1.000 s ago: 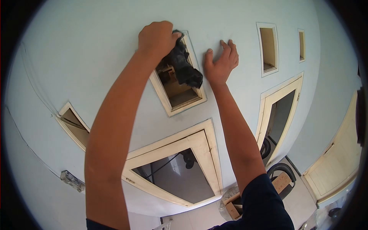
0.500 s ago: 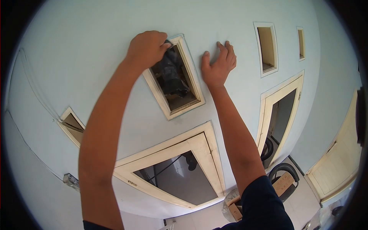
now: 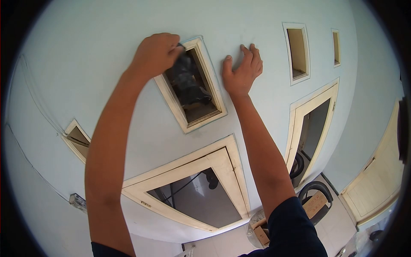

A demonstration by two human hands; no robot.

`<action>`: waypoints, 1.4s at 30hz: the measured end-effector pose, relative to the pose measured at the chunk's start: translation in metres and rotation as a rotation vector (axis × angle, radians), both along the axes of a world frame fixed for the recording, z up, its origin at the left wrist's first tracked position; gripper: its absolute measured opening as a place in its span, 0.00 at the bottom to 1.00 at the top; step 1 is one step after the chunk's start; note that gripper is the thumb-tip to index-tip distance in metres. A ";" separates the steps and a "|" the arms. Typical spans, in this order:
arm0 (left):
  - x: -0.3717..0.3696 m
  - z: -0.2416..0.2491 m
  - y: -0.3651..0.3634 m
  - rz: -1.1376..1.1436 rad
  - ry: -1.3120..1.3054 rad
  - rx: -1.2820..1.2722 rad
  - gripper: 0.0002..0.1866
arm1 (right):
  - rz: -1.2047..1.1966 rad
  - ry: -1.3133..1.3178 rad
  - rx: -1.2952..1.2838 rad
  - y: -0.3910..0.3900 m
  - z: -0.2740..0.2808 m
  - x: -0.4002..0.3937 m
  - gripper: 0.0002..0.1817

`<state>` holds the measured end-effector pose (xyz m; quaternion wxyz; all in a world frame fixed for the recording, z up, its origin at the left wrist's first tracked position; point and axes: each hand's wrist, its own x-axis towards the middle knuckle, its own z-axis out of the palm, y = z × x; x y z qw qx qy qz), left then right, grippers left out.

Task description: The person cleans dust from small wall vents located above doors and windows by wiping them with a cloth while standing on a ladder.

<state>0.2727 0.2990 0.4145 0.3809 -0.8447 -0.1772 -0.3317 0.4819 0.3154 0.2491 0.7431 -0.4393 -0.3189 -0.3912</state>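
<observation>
My left hand (image 3: 156, 53) is closed on the top end of a dark cloth (image 3: 186, 79), at the upper left corner of a small framed opening (image 3: 220, 100) in the pale wall. The cloth hangs down across the opening, and its upper part is blurred. To the right of that frame, my right hand (image 3: 242, 73) rests against the wall (image 3: 257, 25) with its fingers apart and nothing in it.
Below is a larger wood-framed window (image 3: 239, 180). Narrow openings (image 3: 306, 51) and another framed window (image 3: 291, 128) stand to the right. A black chair (image 3: 319, 186) holding a cardboard piece (image 3: 314, 203) is at lower right. A socket box (image 3: 78, 202) hangs at lower left.
My left hand has moved slightly left, away from the opening's top, drawing the cloth's upper end with it. My right hand keeps nearly the same place on the wall.
</observation>
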 end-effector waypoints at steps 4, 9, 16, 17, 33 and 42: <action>-0.005 0.008 -0.009 0.027 0.067 -0.105 0.17 | -0.009 -0.004 0.024 0.002 -0.001 -0.001 0.28; 0.022 0.005 -0.010 0.180 -0.028 -0.060 0.18 | -0.016 -0.003 0.023 0.003 0.000 -0.001 0.28; 0.020 0.001 0.006 0.149 -0.094 -0.006 0.20 | -0.014 -0.015 0.029 0.003 -0.001 0.001 0.28; 0.012 0.005 0.007 0.034 -0.001 0.034 0.24 | -0.014 -0.009 0.031 0.003 -0.001 0.001 0.28; 0.050 -0.008 0.003 0.184 -0.213 0.002 0.23 | -0.007 -0.009 0.021 0.002 0.001 0.000 0.29; 0.064 -0.018 -0.001 0.233 -0.389 0.005 0.18 | -0.016 -0.005 0.003 0.002 0.000 -0.001 0.29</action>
